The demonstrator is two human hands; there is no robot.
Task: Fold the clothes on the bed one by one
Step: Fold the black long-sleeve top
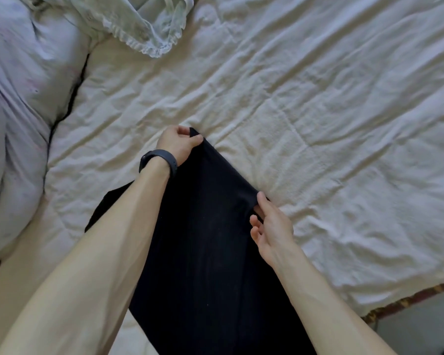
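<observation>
Fingers (194, 144) of a person's left hand (177, 144) curl round the far corner of a black garment (210, 239), while the right hand (273, 230) pinches the edge of the other far corner between thumb and fingertips. The garment lies flat on the rumpled cream bed (344, 149), its long axis running from the person outward, the far end angled slightly left. A dark wristband (162, 160) circles the left wrist. A pale green frilled garment (151, 26) lies well beyond; lavender bedding (23, 98) bulges at left.
</observation>
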